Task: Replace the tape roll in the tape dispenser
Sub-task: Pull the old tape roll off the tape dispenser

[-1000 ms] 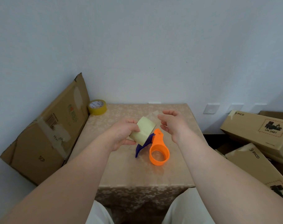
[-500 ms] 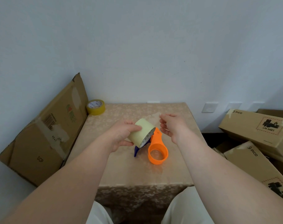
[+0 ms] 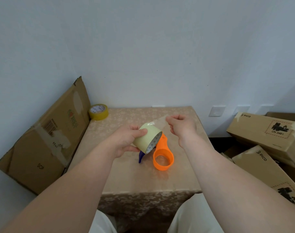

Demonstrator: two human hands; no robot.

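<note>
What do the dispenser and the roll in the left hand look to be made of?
Dispenser: likely moulded plastic, smooth orange body with a blue part, uniform colour. Roll: pale yellowish clear film tape on a printed, probably cardboard, core; a transparent glossy strip stretches to the right hand.

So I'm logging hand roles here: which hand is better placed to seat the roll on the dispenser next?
Left. The left hand already grips the pale tape roll directly above the orange dispenser on the table. The right hand is busy pinching the peeled clear tape end.
</note>
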